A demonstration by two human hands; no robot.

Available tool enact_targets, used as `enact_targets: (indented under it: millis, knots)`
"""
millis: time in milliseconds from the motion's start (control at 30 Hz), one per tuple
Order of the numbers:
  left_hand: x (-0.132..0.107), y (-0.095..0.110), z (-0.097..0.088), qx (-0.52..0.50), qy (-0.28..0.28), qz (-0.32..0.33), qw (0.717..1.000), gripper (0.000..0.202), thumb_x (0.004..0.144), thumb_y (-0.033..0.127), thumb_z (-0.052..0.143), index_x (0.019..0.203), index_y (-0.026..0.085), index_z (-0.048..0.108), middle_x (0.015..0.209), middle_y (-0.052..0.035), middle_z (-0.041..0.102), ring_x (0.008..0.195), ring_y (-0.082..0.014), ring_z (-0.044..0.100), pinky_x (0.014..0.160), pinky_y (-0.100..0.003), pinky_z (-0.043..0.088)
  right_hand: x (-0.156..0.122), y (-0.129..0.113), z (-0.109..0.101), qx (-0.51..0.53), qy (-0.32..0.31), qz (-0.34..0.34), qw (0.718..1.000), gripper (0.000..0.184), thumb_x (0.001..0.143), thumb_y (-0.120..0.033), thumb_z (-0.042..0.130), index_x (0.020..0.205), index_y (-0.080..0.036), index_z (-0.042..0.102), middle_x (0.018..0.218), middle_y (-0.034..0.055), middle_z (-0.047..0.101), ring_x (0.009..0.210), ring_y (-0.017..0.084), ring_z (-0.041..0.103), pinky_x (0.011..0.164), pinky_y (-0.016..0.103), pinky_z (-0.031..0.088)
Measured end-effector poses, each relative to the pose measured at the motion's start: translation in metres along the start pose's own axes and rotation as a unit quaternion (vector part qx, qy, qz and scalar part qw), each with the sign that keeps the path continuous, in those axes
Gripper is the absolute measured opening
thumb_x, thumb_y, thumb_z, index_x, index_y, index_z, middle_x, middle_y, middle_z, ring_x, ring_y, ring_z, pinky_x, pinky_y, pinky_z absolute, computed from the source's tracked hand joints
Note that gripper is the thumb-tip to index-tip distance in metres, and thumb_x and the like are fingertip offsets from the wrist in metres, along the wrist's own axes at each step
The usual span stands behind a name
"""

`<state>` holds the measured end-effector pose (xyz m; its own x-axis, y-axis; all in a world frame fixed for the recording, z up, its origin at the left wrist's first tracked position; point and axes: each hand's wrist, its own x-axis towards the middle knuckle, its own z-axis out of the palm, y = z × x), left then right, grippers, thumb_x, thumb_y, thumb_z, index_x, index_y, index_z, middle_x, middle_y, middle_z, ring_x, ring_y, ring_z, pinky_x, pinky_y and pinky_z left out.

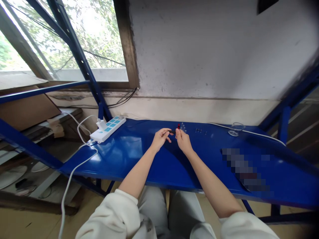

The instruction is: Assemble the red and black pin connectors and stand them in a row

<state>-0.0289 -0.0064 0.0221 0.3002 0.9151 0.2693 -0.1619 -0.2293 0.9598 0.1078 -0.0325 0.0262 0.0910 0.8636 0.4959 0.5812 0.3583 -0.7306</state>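
Both my hands meet over the far middle of a blue table (129,156). My left hand (160,137) has its fingers curled and pinches one end of a small dark thing (171,131). My right hand (182,139) is closed in a pinch at the other end of it, by a small red piece (178,125). Just behind my right hand stand a few tiny clear pieces (183,126). A short row of small dark parts (200,130) lies on the table to the right.
A white power strip (107,129) with blue sockets and a white cable (74,169) sits at the table's left rear. A small clear glass cup (236,129) stands at the right rear. Blue shelf beams, a window and cardboard fill the left side. A blurred patch covers the right tabletop.
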Motion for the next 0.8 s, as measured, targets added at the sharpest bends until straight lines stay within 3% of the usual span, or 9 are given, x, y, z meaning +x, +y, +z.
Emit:
enact_targets:
  millis: [300,500,633,800]
  knots:
    - [-0.0010,0.0009,0.0021,-0.007,-0.004,0.001,1.000,0.029,0.079,0.042,0.049,0.092,0.015,0.052,0.075,-0.0018,0.060,0.047,-0.0081,0.057,0.041,-0.017,0.029,-0.0011,-0.0026,-0.0004,-0.017,-0.004,-0.009,1.000,0.043,0.087,-0.049,0.023,0.066,-0.020,0.047,0.056,0.0010,0.053,0.052,0.013,0.050,0.053,0.023,0.036]
    - [-0.0009,0.0013,0.0041,-0.013,0.010,-0.034,0.999,0.032,0.079,0.048,0.046,0.079,0.015,0.049,0.068,-0.0009,0.059,0.045,-0.0076,0.055,0.038,-0.017,0.024,-0.0017,-0.0036,-0.0003,-0.038,-0.017,-0.010,0.999,0.043,0.088,-0.049,0.023,0.065,-0.021,0.046,0.056,0.0015,0.052,0.052,0.014,0.050,0.054,0.024,0.036]
    - [0.0006,0.0017,0.0026,-0.004,0.055,-0.027,0.998,0.038,0.079,0.050,0.045,0.068,0.014,0.049,0.059,-0.0009,0.057,0.041,-0.0069,0.052,0.038,-0.018,0.025,-0.0020,-0.0049,-0.0014,-0.016,-0.027,-0.024,0.999,0.040,0.088,-0.048,0.026,0.067,-0.020,0.047,0.056,0.0001,0.052,0.051,0.012,0.049,0.053,0.023,0.036]
    - [0.0014,0.0022,-0.0014,-0.006,0.119,0.002,0.993,0.039,0.076,0.052,0.049,0.070,0.013,0.052,0.064,-0.0018,0.058,0.040,-0.0050,0.049,0.038,-0.018,0.027,-0.0018,-0.0028,-0.0007,0.040,-0.054,-0.040,0.997,0.030,0.086,-0.044,0.034,0.081,-0.019,0.051,0.060,-0.0005,0.055,0.051,0.012,0.050,0.052,0.022,0.037]
